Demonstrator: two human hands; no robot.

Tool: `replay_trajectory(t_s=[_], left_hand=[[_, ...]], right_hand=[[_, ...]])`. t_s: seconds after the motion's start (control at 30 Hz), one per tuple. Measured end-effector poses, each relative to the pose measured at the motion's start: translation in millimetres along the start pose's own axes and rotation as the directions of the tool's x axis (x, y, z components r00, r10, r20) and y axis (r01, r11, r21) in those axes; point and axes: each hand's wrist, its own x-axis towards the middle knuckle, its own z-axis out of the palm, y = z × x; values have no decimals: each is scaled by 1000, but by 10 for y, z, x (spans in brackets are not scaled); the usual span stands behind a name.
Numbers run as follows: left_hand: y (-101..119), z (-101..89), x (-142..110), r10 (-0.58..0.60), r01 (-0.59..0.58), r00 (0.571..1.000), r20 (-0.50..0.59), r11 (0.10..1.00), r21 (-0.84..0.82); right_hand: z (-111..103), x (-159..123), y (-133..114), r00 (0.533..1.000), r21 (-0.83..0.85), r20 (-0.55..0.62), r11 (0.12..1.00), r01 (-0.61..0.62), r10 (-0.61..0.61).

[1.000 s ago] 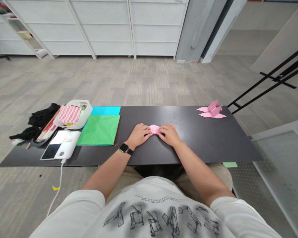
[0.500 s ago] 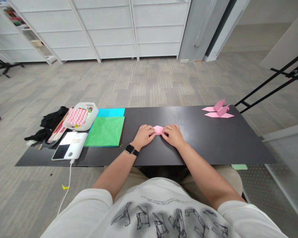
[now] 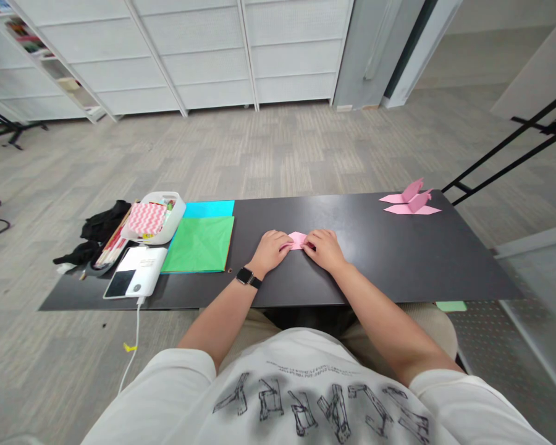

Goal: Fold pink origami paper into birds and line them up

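A small folded pink paper (image 3: 298,240) lies flat on the black table (image 3: 389,259) in front of me. My left hand (image 3: 271,250), with a dark watch on its wrist, presses on the paper's left edge with bent fingers. My right hand (image 3: 325,248) pinches the paper's right edge, its fingers curled over it. Both hands rest on the tabletop and hide part of the paper.
A finished pink paper figure (image 3: 411,201) stands at the table's far right corner. Green (image 3: 199,245) and blue (image 3: 210,209) sheets lie to my left, beside a white tray of papers (image 3: 154,216), a white device with a cable (image 3: 136,279) and black cloth (image 3: 99,228).
The hands stay on the pink paper with only slight finger shifts. The view has drifted, so everything sits a little further right in the picture.
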Motion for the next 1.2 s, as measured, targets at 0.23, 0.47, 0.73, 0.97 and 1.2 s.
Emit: replay_trajectory(t_s=[0.23,0.47,0.73,0.97,1.2], left_hand=[[-34,-7,-16,21,-21,1000,19,1000,-19],[-26,-9,-54,40,-43,998,50,998,47],[34,-20,-46,32,-35,998,46,996,83],[66,-35,-41,18,-23,998,55,996,86],[56,-71,-58,-7,2,997,82,999,54]], right_hand=[[11,-12,39,1000,24,9,1000,8,-9],[28,-19,44,1000,41,22,999,-7,6],[32,-9,25,1000,25,4,1000,-10,10],[82,16,34,1000,-5,3,1000,-22,22],[51,-51,144,996,22,-57,998,-64,65]])
